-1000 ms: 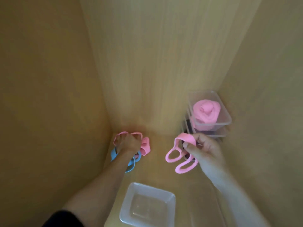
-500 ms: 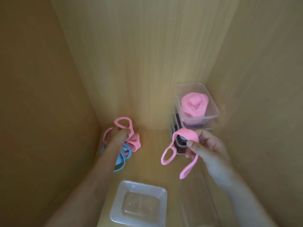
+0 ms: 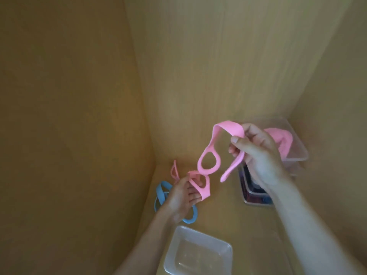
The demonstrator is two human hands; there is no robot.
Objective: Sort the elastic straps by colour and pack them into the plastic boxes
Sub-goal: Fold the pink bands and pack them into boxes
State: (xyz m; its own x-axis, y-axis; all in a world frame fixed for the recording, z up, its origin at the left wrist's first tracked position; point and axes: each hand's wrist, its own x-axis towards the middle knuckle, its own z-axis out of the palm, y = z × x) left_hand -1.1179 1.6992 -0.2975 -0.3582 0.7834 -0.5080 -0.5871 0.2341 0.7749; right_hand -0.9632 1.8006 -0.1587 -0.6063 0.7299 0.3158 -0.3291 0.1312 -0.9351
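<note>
My right hand (image 3: 258, 155) pinches a long pink elastic strap (image 3: 214, 147) and holds it up in the air, its loop and loose end hanging down to the left. My left hand (image 3: 182, 197) grips another pink strap (image 3: 200, 185) lifted just off the shelf, above a blue strap (image 3: 161, 195) that lies on the wood. Behind my right hand a clear plastic box (image 3: 297, 149) holds a bundle of pink straps (image 3: 282, 139). It is stacked on a box with dark straps (image 3: 256, 193).
An open clear plastic box (image 3: 198, 253) with nothing in it sits at the front of the wooden shelf (image 3: 228, 215). Wooden walls close the space in on the left, back and right.
Both hands have risen. My right hand lifted its pink strap higher in front of the stacked boxes. My left hand pulled a pink strap up and away from the blue one.
</note>
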